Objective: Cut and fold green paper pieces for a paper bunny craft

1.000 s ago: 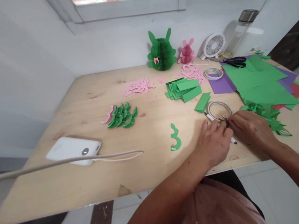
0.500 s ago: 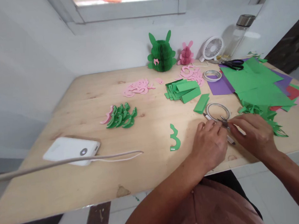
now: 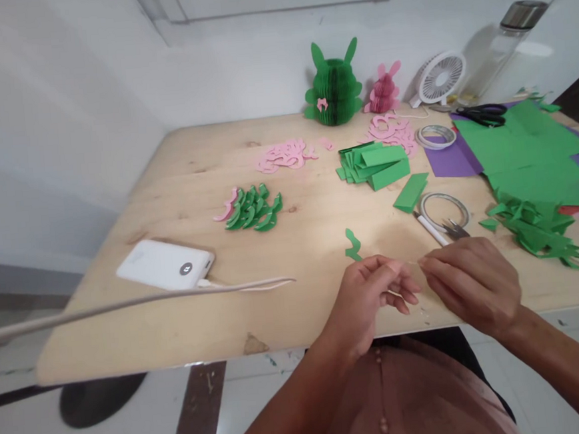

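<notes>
Near the front edge, my left hand (image 3: 370, 294) has thumb and forefinger together and its other fingers loosely bent. Just right of it, my right hand (image 3: 475, 282) pinches with its fingertips. A faint, thin pale sliver shows between the two hands, too small to make out. A wavy green paper cutout (image 3: 352, 242) lies behind my left hand, its lower part hidden. Beyond my right hand are a grey pronged metal tool (image 3: 455, 229), partly covered by the hand, a white pen (image 3: 429, 227) and a roll of tape (image 3: 464, 211).
Folded green papers (image 3: 378, 163), pink cutouts (image 3: 285, 156) and curled green pieces (image 3: 253, 210) lie further back. Green scraps (image 3: 535, 228) and sheets (image 3: 518, 139) with black scissors (image 3: 482, 115) are right. A power bank (image 3: 157, 262) with a cable is left; paper figures (image 3: 336, 93) and a fan (image 3: 441, 78) stand behind.
Both hands have come away from the tape roll and metal tool towards the front edge. My left hand now covers the lower part of the wavy green cutout. The view has shifted.
</notes>
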A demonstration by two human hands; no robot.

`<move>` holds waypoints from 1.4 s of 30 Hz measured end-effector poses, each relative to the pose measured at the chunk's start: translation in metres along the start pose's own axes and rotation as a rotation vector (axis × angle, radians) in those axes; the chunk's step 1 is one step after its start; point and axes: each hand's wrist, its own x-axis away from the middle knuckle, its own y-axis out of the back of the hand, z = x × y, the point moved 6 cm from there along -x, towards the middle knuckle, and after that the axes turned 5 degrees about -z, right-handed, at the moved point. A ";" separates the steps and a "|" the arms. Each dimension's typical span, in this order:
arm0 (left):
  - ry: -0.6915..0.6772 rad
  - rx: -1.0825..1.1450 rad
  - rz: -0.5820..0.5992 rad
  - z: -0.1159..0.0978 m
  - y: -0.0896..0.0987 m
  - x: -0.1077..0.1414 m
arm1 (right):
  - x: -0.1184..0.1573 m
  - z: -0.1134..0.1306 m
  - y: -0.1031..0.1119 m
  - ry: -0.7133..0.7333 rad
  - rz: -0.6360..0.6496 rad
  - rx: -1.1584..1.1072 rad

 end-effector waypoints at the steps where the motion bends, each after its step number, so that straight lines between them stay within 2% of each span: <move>1: 0.011 0.007 0.004 0.000 0.000 0.001 | 0.000 0.001 0.000 0.012 0.007 -0.012; 12: 0.081 0.002 0.015 0.006 0.000 0.005 | 0.009 0.005 -0.001 0.167 0.064 -0.040; 22: 0.073 0.001 -0.020 0.006 0.001 0.008 | 0.008 0.007 -0.001 0.169 0.077 -0.069; 26: 0.021 -0.017 -0.055 0.005 0.002 0.008 | 0.009 0.008 -0.002 0.138 0.083 -0.060; 30: -0.103 -0.095 -0.105 0.000 0.003 0.012 | 0.010 0.008 -0.006 0.062 0.099 -0.050; 36: -0.281 -0.281 -0.185 -0.007 0.007 0.017 | 0.006 0.011 -0.009 -0.028 0.018 -0.087; 42: -0.348 -0.382 -0.215 -0.006 0.011 0.020 | 0.006 0.010 -0.010 -0.155 -0.011 -0.165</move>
